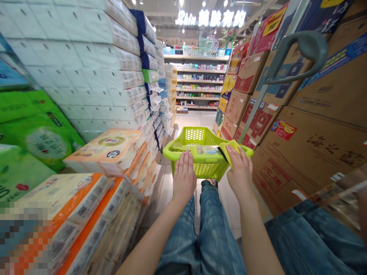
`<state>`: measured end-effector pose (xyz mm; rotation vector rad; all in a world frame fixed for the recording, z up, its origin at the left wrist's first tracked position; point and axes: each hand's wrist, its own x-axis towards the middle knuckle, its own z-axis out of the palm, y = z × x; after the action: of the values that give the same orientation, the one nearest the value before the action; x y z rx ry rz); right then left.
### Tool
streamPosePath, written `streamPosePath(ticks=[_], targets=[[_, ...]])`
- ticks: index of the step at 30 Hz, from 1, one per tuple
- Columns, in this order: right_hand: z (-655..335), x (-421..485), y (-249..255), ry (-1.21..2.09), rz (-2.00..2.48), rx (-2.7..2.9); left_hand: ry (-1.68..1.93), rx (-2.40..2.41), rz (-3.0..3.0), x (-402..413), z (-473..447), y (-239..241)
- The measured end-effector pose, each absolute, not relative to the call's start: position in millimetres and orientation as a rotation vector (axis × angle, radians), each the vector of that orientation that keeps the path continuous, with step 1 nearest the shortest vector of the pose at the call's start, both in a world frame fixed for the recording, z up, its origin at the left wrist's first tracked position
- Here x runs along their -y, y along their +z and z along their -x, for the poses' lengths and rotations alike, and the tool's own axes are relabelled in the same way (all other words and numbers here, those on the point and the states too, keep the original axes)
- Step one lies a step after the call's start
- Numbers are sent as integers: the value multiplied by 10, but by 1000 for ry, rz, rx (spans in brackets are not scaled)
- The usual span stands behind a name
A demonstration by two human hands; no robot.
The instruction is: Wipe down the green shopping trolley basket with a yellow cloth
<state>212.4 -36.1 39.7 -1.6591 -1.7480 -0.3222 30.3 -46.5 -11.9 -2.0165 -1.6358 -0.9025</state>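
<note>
A lime-green plastic shopping basket sits in front of my knees in a shop aisle. My left hand lies flat on its near rim with the fingers stretched out and together. My right hand presses a yellow cloth against the basket's right near corner, fingers laid over the cloth. A flat packaged item lies inside the basket between my hands. My legs in blue jeans show below.
Stacked tissue packs and white packs wall the left. Cardboard cartons are piled on the right, with a grey handle in front of them. The tiled aisle runs ahead to shelves.
</note>
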Motion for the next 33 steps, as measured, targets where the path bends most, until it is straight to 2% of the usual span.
streamPosePath(ticks=[4, 8, 12, 17, 21, 25, 29, 33], targets=[[-1680, 392, 170, -393, 1587, 1668, -897, 1652, 2015, 463, -303, -117], [-1410, 416, -62, -465, 1335, 1974, -855, 1633, 2017, 462, -266, -121], [-1840, 364, -233, -543, 1205, 2056, -859, 1619, 2012, 457, -261, -129], [-2190, 320, -343, -441, 1335, 1674, -906, 1640, 2008, 455, -324, -122], [-1709, 373, -413, -296, 1306, 1475, -904, 1656, 1998, 454, -342, -125], [-1317, 408, -477, -394, 1150, 1821, -856, 1625, 1985, 446, -287, -147], [-1623, 344, -533, -564, 1119, 1994, -808, 1587, 1999, 445, -236, -146], [-2113, 250, -625, -605, 1233, 1763, -815, 1603, 2013, 457, -255, -124]])
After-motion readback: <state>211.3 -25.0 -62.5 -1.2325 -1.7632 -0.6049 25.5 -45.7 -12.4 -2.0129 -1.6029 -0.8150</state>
